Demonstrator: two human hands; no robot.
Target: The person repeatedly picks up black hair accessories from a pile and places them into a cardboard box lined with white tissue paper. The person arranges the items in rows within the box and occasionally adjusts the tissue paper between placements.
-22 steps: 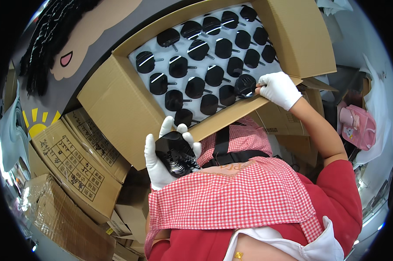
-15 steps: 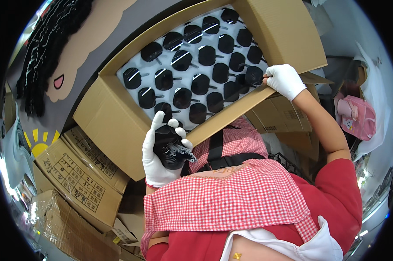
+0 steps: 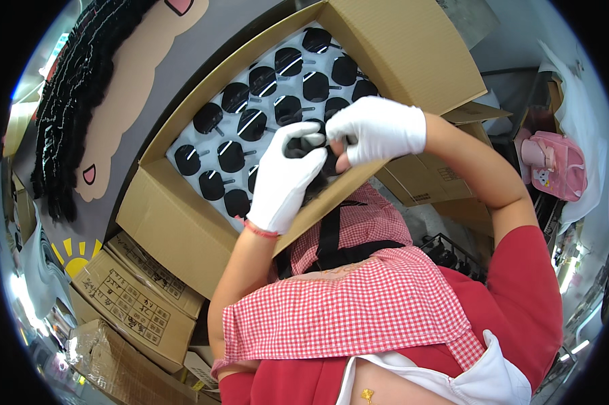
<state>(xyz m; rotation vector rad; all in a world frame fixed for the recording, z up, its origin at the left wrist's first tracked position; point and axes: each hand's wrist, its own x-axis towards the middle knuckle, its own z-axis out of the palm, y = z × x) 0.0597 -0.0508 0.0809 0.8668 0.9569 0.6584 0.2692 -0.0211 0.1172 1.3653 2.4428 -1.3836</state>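
Observation:
Rows of dark, rounded lens pieces (image 3: 252, 125) with small side tabs lie on a whitish sheet inside an open cardboard box (image 3: 183, 219). My left hand (image 3: 284, 177), in a white glove, reaches over the near part of the box. Its fingers curl round a stack of dark lenses (image 3: 296, 146), partly hidden by the glove. Beside it, almost touching, my white-gloved right hand (image 3: 380, 131) has its thumb and fingertips pinched together, the fingertips bare. Whatever the right fingers hold is hidden against the dark pieces behind.
Cardboard cartons (image 3: 132, 297) with written labels stand at the left. Another carton (image 3: 429, 177) sits right of the box, and a pink bag (image 3: 559, 165) hangs farther right. A dark wire basket (image 3: 453, 253) is below. A grey panel (image 3: 176, 74) with cartoon shapes borders the box's far left.
My left hand has moved up and right from the box's near left edge to over the lenses. My right hand has come left from the right corner to meet it. The view has shifted slightly.

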